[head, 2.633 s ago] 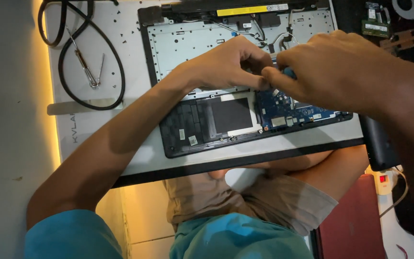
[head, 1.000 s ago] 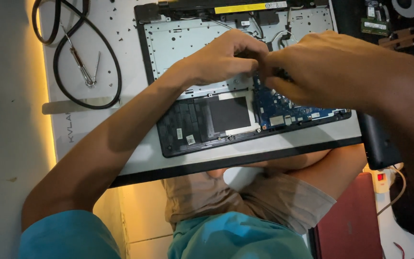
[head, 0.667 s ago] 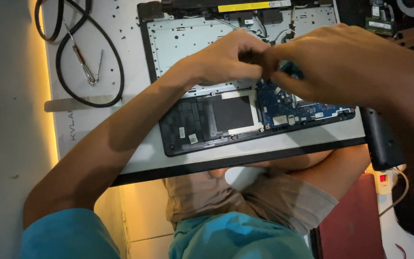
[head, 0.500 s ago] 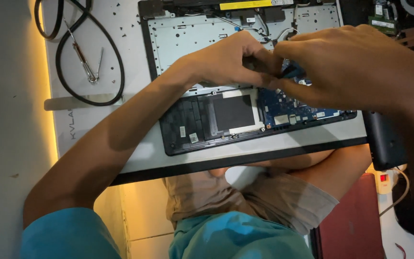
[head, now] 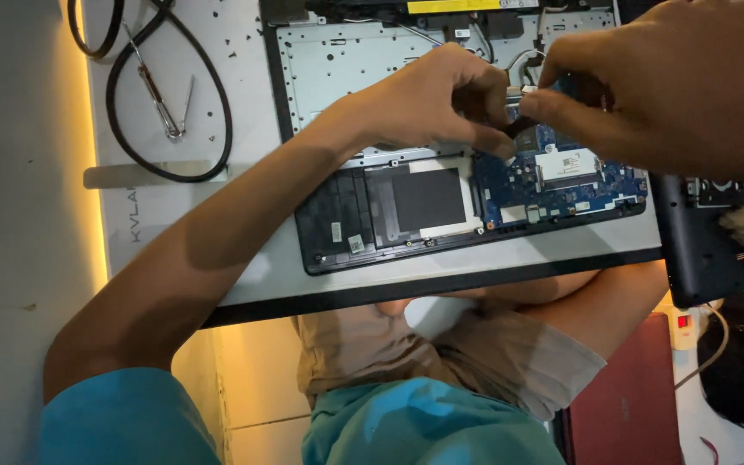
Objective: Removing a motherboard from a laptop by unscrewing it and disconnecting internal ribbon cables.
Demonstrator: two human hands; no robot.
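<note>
An opened laptop base (head: 363, 69) lies on a white table with its insides showing: a dark battery bay (head: 389, 211) and a blue circuit board (head: 561, 176). My left hand (head: 428, 99) reaches in from the lower left. Its fingertips are pinched on a small dark part (head: 520, 127) just above the board. My right hand (head: 665, 82) comes in from the upper right, and its thumb and fingers pinch the same spot from the other side. The fingers hide most of the part.
A looped black cable (head: 217, 112) and metal tweezers (head: 164, 102) lie at the far left of the white table (head: 243, 284). At the right stand a black device (head: 699, 245), a white power strip (head: 686, 325) and a red case (head: 630, 405).
Both hands stay together over the board. My right hand has shifted slightly up and to the right, and more of the blue board shows below it.
</note>
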